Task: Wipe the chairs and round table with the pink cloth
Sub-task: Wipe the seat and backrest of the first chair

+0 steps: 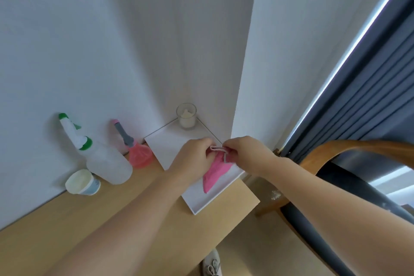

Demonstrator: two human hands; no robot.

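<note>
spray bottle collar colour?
Green, as is the nozzle tip; the rest of the spray bottle is whitish. Head view shows it best.

A light wooden desktop (pixel 67 231) runs along the white wall. A clear spray bottle (pixel 107 163) with a green-and-white nozzle, a small cream-lidded tub (pixel 81 182) and a pink-headed, grey-handled tool (pixel 139 157) stand on it. At its right end lies a white tray (pixel 163 143) with a glass jar (pixel 186 116) in its far corner. A pink cloth (pixel 215 172) hangs over the tray; contact is unclear.

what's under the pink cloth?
The white tray, lying on the wooden desk. The left hand and right hand pinch the top of the pink cloth, hiding the tray there.
</note>
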